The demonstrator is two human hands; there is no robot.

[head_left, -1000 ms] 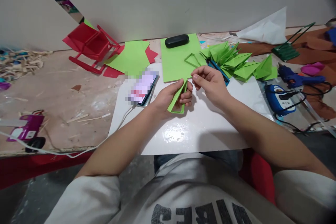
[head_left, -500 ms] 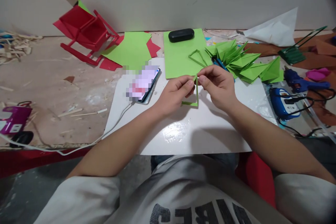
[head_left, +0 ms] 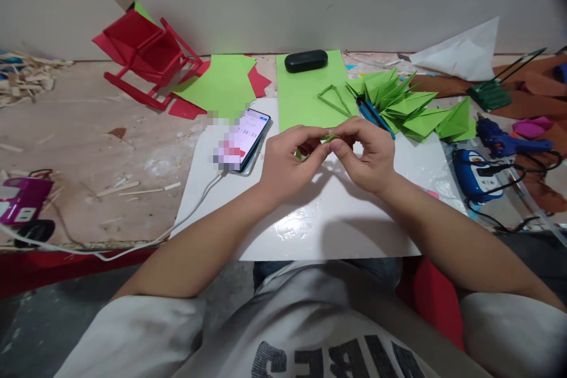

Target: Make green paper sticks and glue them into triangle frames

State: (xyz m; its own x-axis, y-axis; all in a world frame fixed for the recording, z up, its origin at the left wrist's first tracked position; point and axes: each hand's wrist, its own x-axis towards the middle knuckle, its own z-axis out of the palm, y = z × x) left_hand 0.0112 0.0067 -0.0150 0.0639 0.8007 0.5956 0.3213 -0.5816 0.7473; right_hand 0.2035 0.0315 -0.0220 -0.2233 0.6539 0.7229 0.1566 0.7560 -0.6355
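Note:
My left hand (head_left: 287, 159) and my right hand (head_left: 365, 150) meet over the white board (head_left: 310, 218), fingertips pinched together on a small folded green paper strip (head_left: 326, 138). Most of the strip is hidden by the fingers. Just behind the hands lies a green paper sheet (head_left: 305, 100) with a bent green paper triangle frame (head_left: 332, 97) on it. A heap of folded green paper pieces (head_left: 411, 109) lies to the right of that, with a blue tool (head_left: 374, 117) beside it.
A phone (head_left: 245, 139) on a white cable lies at the board's left corner. A black case (head_left: 305, 61) sits on the green sheet. Red stick chair (head_left: 146, 59) back left; blue glue gun (head_left: 505, 139) and blue power strip (head_left: 472, 168) right; purple device (head_left: 22, 198) far left.
The green strip hung open as a loop from my hands before; now both hands have closed together on it and it is pressed small between the fingertips.

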